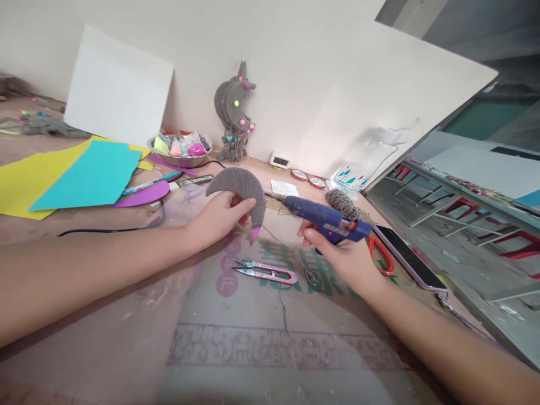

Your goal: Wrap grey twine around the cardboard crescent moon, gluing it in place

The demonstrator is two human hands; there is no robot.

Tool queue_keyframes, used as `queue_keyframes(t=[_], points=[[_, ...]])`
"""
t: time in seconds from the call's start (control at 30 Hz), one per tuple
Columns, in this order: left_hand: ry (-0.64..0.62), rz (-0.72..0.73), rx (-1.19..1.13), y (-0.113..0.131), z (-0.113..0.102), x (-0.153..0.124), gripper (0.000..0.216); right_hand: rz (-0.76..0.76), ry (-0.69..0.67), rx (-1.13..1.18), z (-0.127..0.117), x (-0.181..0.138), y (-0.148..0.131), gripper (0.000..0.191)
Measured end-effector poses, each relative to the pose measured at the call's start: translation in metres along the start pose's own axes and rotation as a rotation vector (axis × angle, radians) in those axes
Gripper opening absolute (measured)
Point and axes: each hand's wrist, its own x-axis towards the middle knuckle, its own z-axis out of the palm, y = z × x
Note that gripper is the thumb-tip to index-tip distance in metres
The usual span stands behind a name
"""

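A crescent moon (242, 183) wrapped in grey yarn is pinched in my left hand (223, 216), its purple tip bare at the lower end. My right hand (333, 253) grips a blue glue gun (324, 216), and the nozzle points left, close to the crescent's right edge. A thin strand of yarn (272, 233) trails from near the purple tip. On the plastic sheet (228, 343) below both hands lies a pair of pink thread snips (268, 271). A ball of grey yarn (342, 203) sits behind the glue gun.
Yellow and blue sheets (84, 174) lie at left, beside a bowl (185, 160) of colourful clay packets. A finished-looking moon ornament (236, 107) leans on the white wall. Orange-handled scissors (382, 256) and a phone (409, 256) are at right, near the table edge. A small clock (280, 160) stands behind.
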Motion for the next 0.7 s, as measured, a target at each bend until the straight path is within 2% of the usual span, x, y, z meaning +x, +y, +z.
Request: queue_keyframes(t=[0.17,0.3,0.4,0.47,0.53,0.7], points=[[0.012,-0.006,-0.114,-0.007,0.004,0.002,0.038,-0.004,-0.133,-0.020,0.005,-0.012,0.006,0.022],[0.014,-0.021,-0.085,-0.002,0.002,-0.001,0.038,0.023,-0.086,0.063,0.007,-0.011,0.011,0.023],[0.034,0.003,-0.096,0.003,0.001,-0.005,0.039,0.012,-0.035,0.032,0.010,-0.010,0.017,0.024],[0.042,0.013,-0.117,0.004,0.000,-0.007,0.040,0.023,-0.049,0.002,0.012,-0.011,0.020,0.029],[0.068,-0.005,-0.135,0.003,0.000,-0.006,0.040,0.051,-0.092,0.017,0.014,-0.014,0.020,0.032],[0.141,-0.034,-0.251,-0.007,0.001,0.004,0.035,0.105,-0.244,0.077,0.012,-0.022,0.007,0.026]])
